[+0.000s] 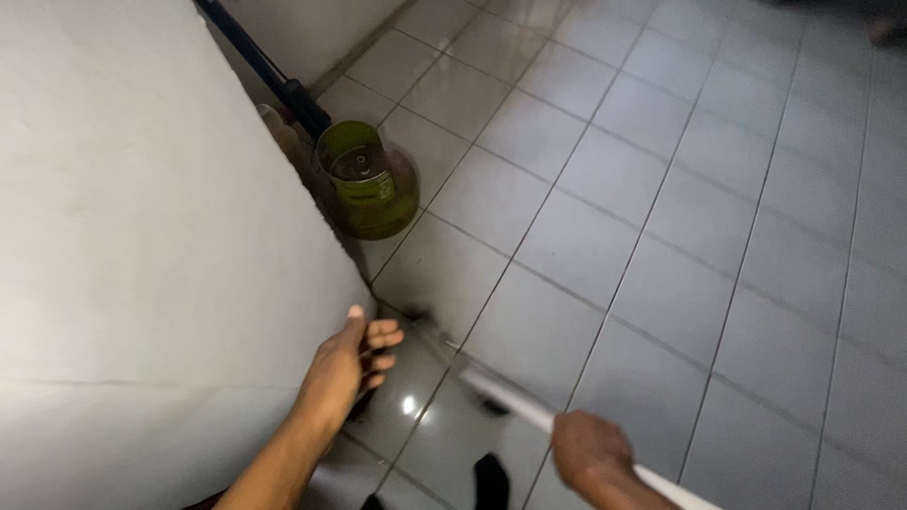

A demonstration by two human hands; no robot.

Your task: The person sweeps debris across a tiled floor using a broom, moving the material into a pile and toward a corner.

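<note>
White pole (529, 408); green gas cylinder (367, 184), grey square-tiled floor (680, 208), white wall (132, 208), dark blue handle (260, 66)

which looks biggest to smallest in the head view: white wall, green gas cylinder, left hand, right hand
1. white wall
2. green gas cylinder
3. left hand and right hand: these look alike, so no ranking. The right hand grips a white pole. Nearness to the camera makes true sizes unsure.

I see a green gas cylinder (367, 184) standing on the grey tiled floor (680, 217), close against the corner of a large white surface (142, 217) that fills the left of my view. A dark blue pole (269, 71) slants down behind the cylinder. Light glints off a wet-looking tile near the bottom of my view.
</note>
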